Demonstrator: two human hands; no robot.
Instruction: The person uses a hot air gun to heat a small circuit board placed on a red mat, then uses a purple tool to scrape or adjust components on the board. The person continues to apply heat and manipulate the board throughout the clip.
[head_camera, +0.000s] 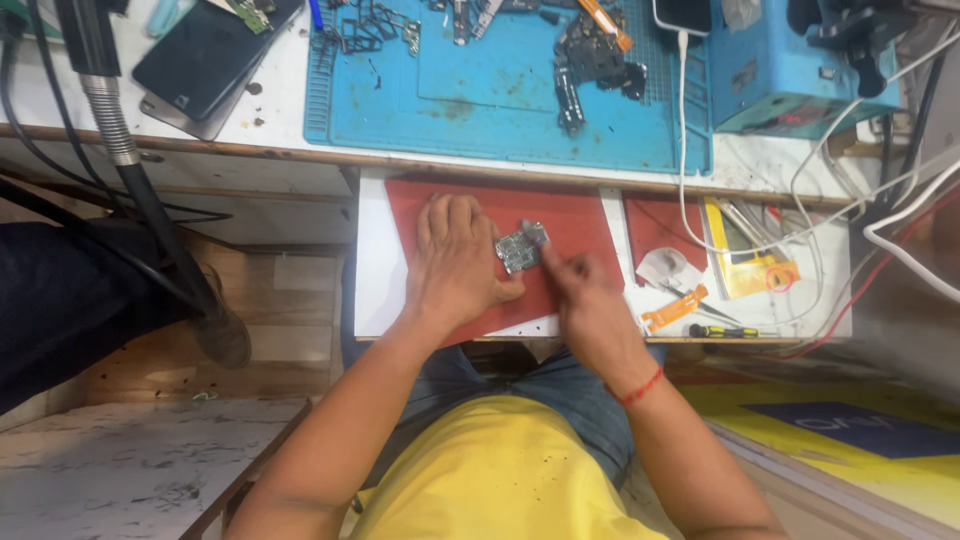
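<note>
Small circuit board (519, 250): grey-silver, roughly square, densely packed with metal shields and tiny parts; top right corner blurred. It lies on the red mat (570, 225), near the mat's centre.

Left hand (455, 262): flat on the mat, palm down, fingers spread toward the bench, thumb pressed against the board's lower left edge. Steadying it, not clenched around it.

Right hand (588, 300): just right of the board, forefinger extended to its right edge. Fingertip motion-blurred; cannot tell whether it pinches anything.

Right of the mat: white paper scrap (668, 268), orange pry tool (674, 309), small screwdriver (722, 331), yellow card (752, 272), white cables (800, 215). Behind the mat: blue work mat (500, 100) strewn with dark phone parts; a phone (205, 55) to its left. Nothing lies between hands and board.
</note>
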